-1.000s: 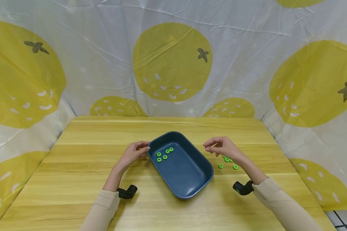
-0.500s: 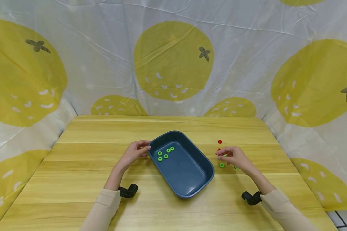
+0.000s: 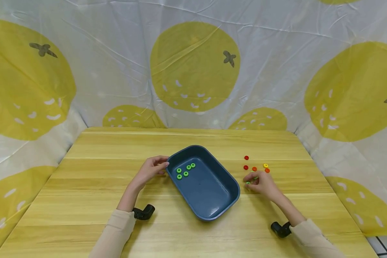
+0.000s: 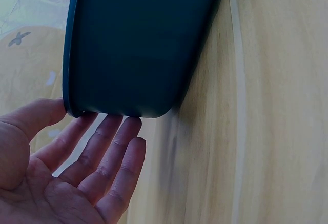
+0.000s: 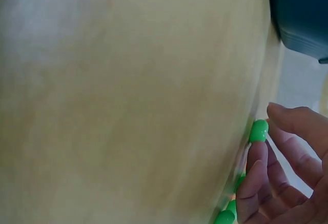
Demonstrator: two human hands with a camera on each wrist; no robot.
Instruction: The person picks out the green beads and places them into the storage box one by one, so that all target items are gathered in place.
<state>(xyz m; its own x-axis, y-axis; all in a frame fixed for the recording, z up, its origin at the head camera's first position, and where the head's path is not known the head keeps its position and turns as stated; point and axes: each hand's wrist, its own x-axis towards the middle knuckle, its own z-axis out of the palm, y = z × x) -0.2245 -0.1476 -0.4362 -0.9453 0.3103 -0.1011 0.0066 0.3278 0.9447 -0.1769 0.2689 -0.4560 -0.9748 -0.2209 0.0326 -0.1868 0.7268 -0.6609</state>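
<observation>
Five green rings (image 3: 185, 173) lie in the blue bin (image 3: 206, 195), grouped on its floor toward the far left corner. The bin stands upright on the tabletop (image 3: 116, 150), set at an angle between the two hands. The left hand (image 3: 147, 172) is at the bin's left corner: thumb at the rim, the other fingers extended and apart, tips against the outer wall. The right hand (image 3: 265, 182) is low over the tabletop, right of the bin, with thumb and fingers about a single green ring (image 5: 260, 130); whether they are clamped on it cannot be told. Further green rings lie near that hand, partly hidden by the fingers. Just beyond it are two red rings (image 3: 246, 167), two orange rings (image 3: 254, 168) and one yellow ring (image 3: 266, 165). Each wrist carries a black mount (image 3: 144, 212). A white cloth (image 3: 119, 53) printed with yellow fruit stands behind the tabletop.
</observation>
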